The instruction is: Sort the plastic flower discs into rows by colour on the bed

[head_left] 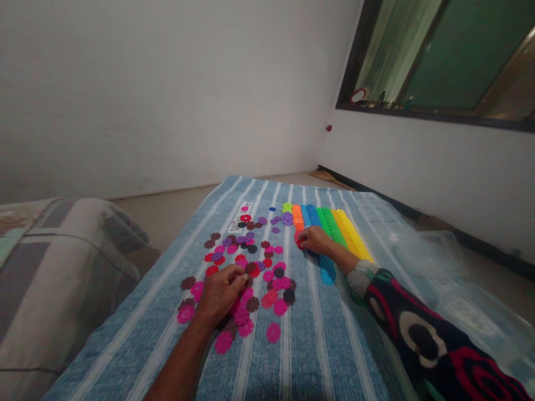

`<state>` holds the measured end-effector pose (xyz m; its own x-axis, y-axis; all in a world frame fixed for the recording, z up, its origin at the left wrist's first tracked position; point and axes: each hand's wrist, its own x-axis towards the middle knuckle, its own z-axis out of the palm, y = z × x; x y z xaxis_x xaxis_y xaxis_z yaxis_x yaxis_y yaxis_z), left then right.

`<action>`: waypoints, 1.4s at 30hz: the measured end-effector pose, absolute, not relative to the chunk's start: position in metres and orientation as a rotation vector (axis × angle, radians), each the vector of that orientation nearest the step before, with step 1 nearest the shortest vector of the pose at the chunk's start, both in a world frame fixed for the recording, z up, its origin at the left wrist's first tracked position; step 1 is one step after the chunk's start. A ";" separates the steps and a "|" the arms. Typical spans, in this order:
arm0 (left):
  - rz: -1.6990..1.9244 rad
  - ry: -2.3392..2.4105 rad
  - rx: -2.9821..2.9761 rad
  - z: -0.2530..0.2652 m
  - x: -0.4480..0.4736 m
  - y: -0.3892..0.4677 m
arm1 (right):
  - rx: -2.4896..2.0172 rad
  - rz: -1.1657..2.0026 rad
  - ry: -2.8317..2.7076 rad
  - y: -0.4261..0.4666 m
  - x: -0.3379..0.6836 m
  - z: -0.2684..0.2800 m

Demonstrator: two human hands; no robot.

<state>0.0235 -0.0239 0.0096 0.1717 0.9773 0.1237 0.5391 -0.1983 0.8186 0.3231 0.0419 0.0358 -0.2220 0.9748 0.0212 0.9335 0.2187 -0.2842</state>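
Loose flower-shaped discs in pink, red, brown, black and purple lie scattered over a striped cloth (137, 334). My left hand (221, 292) rests among them, its fingers bent together beside a brown disc (252, 268); whatever the fingertips hold is hidden. Farther right, my right hand (316, 240) pinches a red flower disc (298, 238) at the near end of a short orange-red row (297, 216). Overlapping discs form other rows beside it: purple (287, 219), blue (328, 272), green (333, 227) and yellow (353, 236). The right forearm covers part of the blue and green rows.
Clear plastic boxes (430, 250) stand along the right side of the table. A white strip with lettering (236, 223) lies behind the loose discs. At the left is a cloth-covered seat (92, 278). Walls close off the back and right, with a window (451, 55) above.
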 end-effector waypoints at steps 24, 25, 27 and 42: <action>0.886 1.448 1.821 0.017 0.026 -0.028 | -1.796 -0.123 -2.605 0.030 0.309 0.040; 0.886 1.454 1.822 0.017 0.026 -0.028 | -1.789 -0.132 -2.600 0.029 0.307 0.040; 0.891 1.459 1.824 0.018 0.026 -0.029 | -1.778 -0.143 -2.586 0.023 0.302 0.042; 0.928 1.457 2.139 0.006 0.027 -0.027 | -1.474 0.207 -2.124 -0.065 0.258 -0.014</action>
<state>0.0272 -0.0275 0.0055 0.2404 0.9222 0.3029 0.6645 -0.3839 0.6412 0.2580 -0.0648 -0.0144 -0.2550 0.9043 0.3425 0.8210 0.3895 -0.4173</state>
